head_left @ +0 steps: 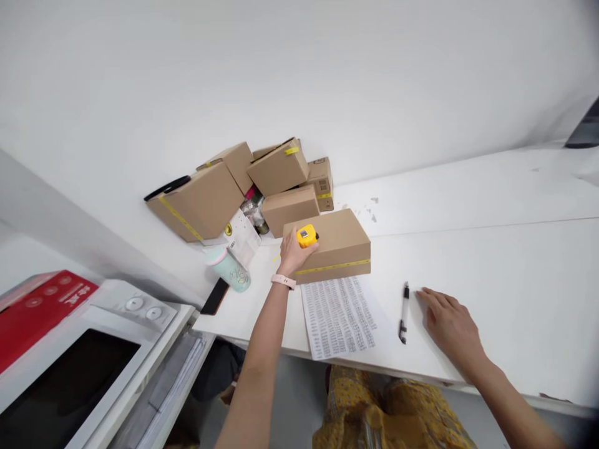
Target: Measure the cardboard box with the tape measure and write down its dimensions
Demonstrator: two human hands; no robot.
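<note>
My left hand (294, 252), with a pink band at the wrist, is closed around a yellow tape measure (307, 236). It holds the tape measure at the near left top edge of a cardboard box (341, 231). A yellow strip with dark marks runs along the box's front face. Under the box's front edge lies a printed sheet (339, 318) covered in rows of text. My right hand (452, 321) rests on the white table, fingers stretched out and holding nothing. Just left of its fingertips lies a pen (404, 312) with black ends.
Several cardboard boxes (278, 168) are piled against the wall. A mint-green cup (229, 268) with a pink lid stands left of my left arm, by a dark flat object (215, 296). At lower left is a microwave (70, 374) with a red box (47, 305) on top.
</note>
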